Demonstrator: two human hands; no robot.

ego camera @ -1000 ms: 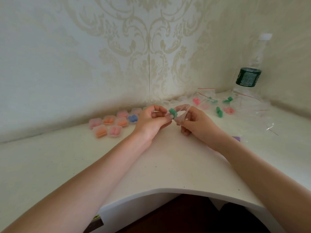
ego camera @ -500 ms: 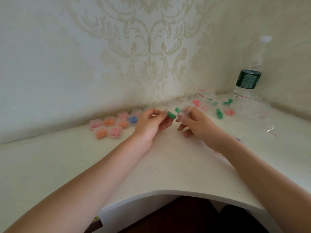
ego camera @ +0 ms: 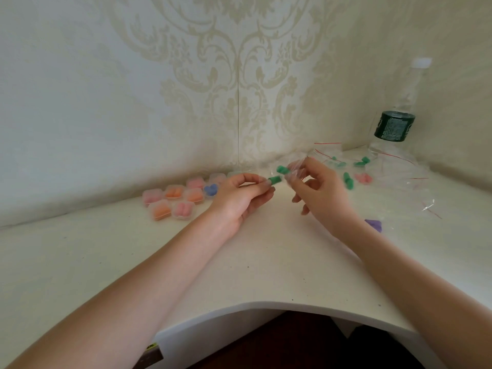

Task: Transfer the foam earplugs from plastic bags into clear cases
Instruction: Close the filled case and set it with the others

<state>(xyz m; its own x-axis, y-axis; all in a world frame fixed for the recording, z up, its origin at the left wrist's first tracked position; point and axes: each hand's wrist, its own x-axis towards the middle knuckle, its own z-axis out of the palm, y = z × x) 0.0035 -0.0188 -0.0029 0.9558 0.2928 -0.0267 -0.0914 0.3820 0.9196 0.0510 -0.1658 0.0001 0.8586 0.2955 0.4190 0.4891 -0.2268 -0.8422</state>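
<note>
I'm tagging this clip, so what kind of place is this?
Probably a room in a home: a white corner desk set against damask-patterned wallpaper, with a water bottle standing in the corner.

White corner desk point(ego camera: 239, 262) with filled cases point(ego camera: 174, 199), plastic bags point(ego camera: 394, 177), bottle point(ego camera: 396, 115).

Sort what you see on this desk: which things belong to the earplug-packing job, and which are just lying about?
Job: green earplug pinched in left hand; clear bag with second green earplug, gripped by right hand; filled cases; bagged earplugs.

Lying about: water bottle.
</note>
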